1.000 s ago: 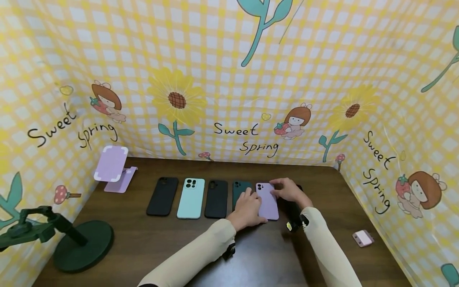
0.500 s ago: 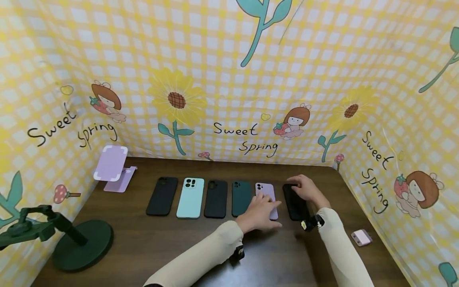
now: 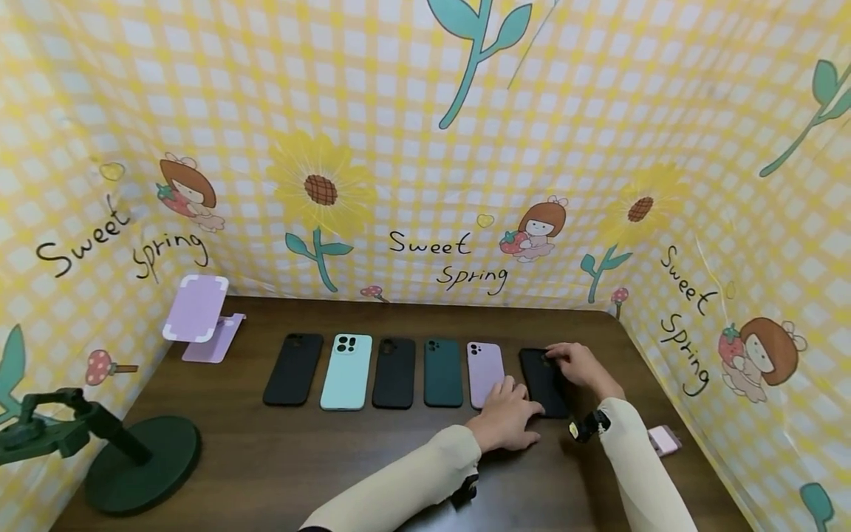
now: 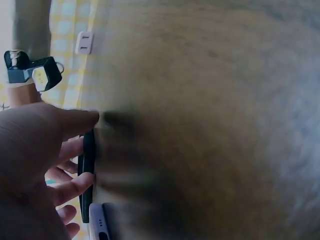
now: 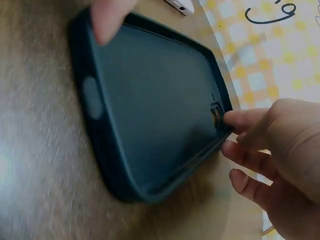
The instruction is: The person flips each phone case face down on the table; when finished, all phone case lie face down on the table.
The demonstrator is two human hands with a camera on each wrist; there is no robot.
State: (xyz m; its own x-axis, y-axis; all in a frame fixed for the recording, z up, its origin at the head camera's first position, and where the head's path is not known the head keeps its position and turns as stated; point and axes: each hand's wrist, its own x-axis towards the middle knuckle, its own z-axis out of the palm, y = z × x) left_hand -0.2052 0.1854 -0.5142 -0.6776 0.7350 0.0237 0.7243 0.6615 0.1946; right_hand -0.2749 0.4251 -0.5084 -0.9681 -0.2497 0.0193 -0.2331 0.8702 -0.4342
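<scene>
In the head view, a black phone case [image 3: 540, 384] lies at the right end of a row of cases, its hollow inside facing up. My right hand [image 3: 585, 371] pinches its far edge by the camera cutout, a fingertip inside the rim and other fingers outside, as the right wrist view shows. My left hand [image 3: 508, 420] is at the case's near left corner, fingers spread and a fingertip touching the rim. Just left of it lies a lilac phone case [image 3: 485, 362], its near end partly hidden by that hand. The left wrist view shows the left thumb [image 4: 80, 121] apart from the fingers.
Further left in the row lie a dark green case [image 3: 443, 373], a black case [image 3: 394, 373], a mint case [image 3: 346, 377] and another black case [image 3: 292, 373]. A lilac stand [image 3: 196, 310] and a green stand's round base [image 3: 156, 473] are at left. A charger plug [image 3: 665, 440] sits at right.
Both hands have moved right, from the lilac case to the black one at the row's end. The right fingers have taken its far edge. The head view has shifted slightly.
</scene>
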